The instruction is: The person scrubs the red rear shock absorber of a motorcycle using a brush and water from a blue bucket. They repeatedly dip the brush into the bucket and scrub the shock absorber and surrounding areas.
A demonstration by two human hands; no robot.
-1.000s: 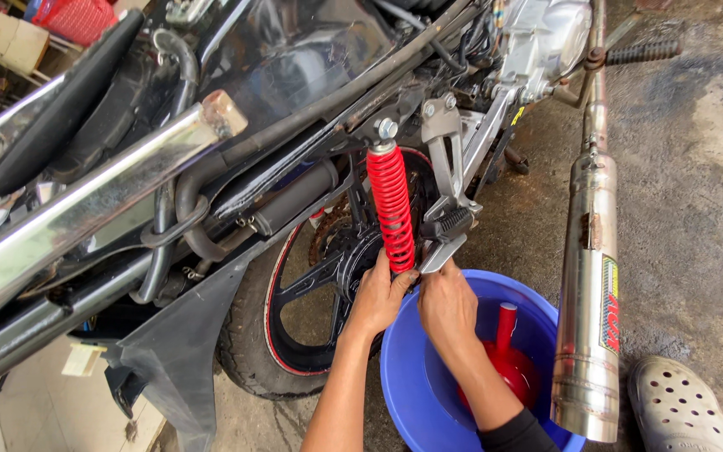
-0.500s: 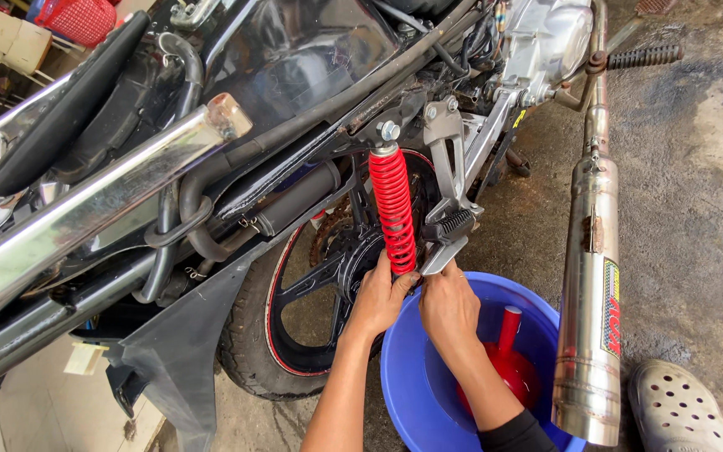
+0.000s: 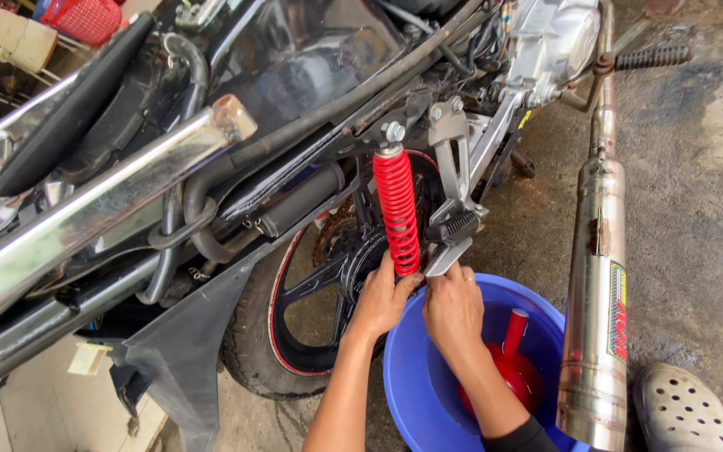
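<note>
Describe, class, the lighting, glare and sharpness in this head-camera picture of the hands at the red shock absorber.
Head view: soft, even daylight, only faint shadows; bright glare along the chrome exhaust pipe and the chrome rail at left; the red shock absorber, left hand and right hand are sharp; the blue bucket is evenly lit; straight parts bow slightly toward the edges, hinting at wide-angle distortion.

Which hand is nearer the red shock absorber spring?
Left. The left hand grips the lower end of the red shock absorber spring; the right hand sits just beside it, under the footpeg bracket.
</note>
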